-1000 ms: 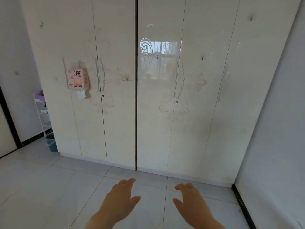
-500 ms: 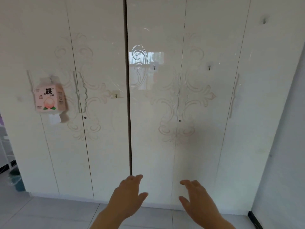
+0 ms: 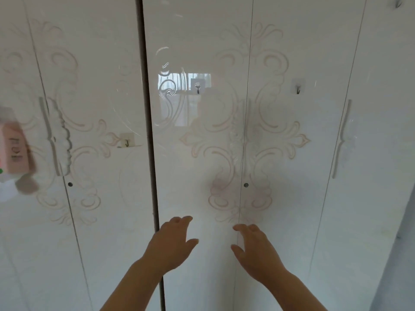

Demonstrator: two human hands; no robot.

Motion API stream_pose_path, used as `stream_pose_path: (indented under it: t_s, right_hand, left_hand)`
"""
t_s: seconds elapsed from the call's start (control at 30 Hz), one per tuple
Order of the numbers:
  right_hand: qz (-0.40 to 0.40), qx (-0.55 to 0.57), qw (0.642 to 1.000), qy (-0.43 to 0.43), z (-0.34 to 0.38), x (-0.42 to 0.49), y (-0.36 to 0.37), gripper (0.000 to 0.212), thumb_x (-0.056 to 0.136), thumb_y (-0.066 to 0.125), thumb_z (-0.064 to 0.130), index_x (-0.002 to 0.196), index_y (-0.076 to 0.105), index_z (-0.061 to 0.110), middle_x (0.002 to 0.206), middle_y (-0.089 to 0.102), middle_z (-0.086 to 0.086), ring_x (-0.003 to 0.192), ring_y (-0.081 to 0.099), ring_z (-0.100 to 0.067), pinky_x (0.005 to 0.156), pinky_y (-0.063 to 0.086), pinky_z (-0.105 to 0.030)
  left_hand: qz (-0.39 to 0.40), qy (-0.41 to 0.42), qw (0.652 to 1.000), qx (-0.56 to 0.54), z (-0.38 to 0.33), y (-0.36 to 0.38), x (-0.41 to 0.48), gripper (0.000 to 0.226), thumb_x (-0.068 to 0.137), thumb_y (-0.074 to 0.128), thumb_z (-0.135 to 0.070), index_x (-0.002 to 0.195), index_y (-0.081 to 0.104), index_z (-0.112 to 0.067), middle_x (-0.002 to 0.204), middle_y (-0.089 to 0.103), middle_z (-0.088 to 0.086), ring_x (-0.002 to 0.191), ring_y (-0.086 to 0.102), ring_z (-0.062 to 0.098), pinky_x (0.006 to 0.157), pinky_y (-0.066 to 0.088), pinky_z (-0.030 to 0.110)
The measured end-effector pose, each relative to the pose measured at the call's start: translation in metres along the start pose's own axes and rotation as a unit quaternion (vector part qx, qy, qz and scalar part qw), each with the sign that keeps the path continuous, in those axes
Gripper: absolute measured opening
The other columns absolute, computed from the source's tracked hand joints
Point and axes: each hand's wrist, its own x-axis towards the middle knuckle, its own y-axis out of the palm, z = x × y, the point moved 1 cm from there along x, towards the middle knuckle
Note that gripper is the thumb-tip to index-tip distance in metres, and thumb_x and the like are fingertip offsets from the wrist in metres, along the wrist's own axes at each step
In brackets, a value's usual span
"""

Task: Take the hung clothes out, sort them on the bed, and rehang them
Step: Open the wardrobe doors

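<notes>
The left hand [image 3: 173,245] and right hand [image 3: 256,250] are held empty, fingers [image 3: 183,220] spread, closed wardrobe doors [image 3: 202,153] just beyond them, clothes not yet removed.

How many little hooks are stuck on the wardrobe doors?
4 hooks: one left of the dark gap, two higher right of it, one barely showing top right. More may be hidden.

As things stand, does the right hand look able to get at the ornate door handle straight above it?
Probably yes: the right hand hovers open in front of the shut wardrobe, below the ornate handle, and nothing lies between them.
</notes>
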Motion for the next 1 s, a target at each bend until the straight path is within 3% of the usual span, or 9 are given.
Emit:
stream_pose_path:
  t_s: [0.37, 0.7, 0.8, 0.93, 1.0]
  right_hand:
    - [-0.043, -0.015, 0.999, 0.014, -0.039, 0.158, -0.004, 0.046, 0.093, 0.052, 0.031, 0.137, 0.037, 0.025, 0.129, 0.044, 0.001, 0.121, 0.043, -0.015, 0.101, 0.037, -0.025]
    - [-0.200, -0.046, 0.978, 0.043, -0.052, 0.304, -0.032, 0.047, 0.093, 0.053, 0.030, 0.138, 0.040, 0.022, 0.135, 0.044, -0.001, 0.123, 0.044, -0.016, 0.098, 0.035, -0.022]
    - [-0.268, -0.046, 0.962, 0.031, -0.056, 0.335, -0.048, 0.045, 0.091, 0.058, 0.025, 0.134, 0.046, 0.020, 0.131, 0.049, -0.001, 0.120, 0.047, -0.017, 0.096, 0.035, -0.021]
    - [-0.348, -0.061, 0.935, 0.003, -0.066, 0.362, -0.074, 0.045, 0.090, 0.059, 0.025, 0.133, 0.048, 0.025, 0.127, 0.051, 0.002, 0.118, 0.045, -0.012, 0.095, 0.035, -0.022]
    - [-0.374, -0.072, 0.925, 0.000, -0.073, 0.373, -0.084, 0.047, 0.089, 0.055, 0.036, 0.134, 0.046, 0.030, 0.128, 0.050, 0.004, 0.118, 0.044, -0.010, 0.095, 0.034, -0.021]
  left_hand:
    - [-0.065, 0.078, 0.994, -0.032, -0.002, -0.001, 0.181, 0.058, 0.096, 0.045, -0.039, 0.146, 0.021, -0.025, 0.147, 0.031, -0.004, 0.134, 0.030, 0.015, 0.106, 0.031, 0.028]
    - [-0.159, 0.232, 0.959, -0.024, 0.001, -0.013, 0.348, 0.060, 0.096, 0.040, -0.039, 0.148, 0.013, -0.024, 0.150, 0.021, -0.006, 0.138, 0.018, 0.012, 0.111, 0.019, 0.024]
    - [-0.178, 0.276, 0.943, -0.059, -0.008, -0.017, 0.385, 0.058, 0.095, 0.045, -0.035, 0.147, 0.022, -0.021, 0.150, 0.026, -0.002, 0.139, 0.022, 0.015, 0.111, 0.021, 0.028]
    - [-0.266, 0.344, 0.894, -0.110, -0.027, -0.012, 0.427, 0.053, 0.081, 0.068, -0.026, 0.129, 0.051, -0.012, 0.127, 0.055, 0.007, 0.119, 0.051, 0.027, 0.098, 0.044, 0.039]
    - [-0.302, 0.364, 0.872, -0.126, -0.036, -0.010, 0.440, 0.046, 0.083, 0.055, -0.031, 0.125, 0.052, -0.012, 0.125, 0.055, 0.006, 0.119, 0.047, 0.024, 0.100, 0.042, 0.037]
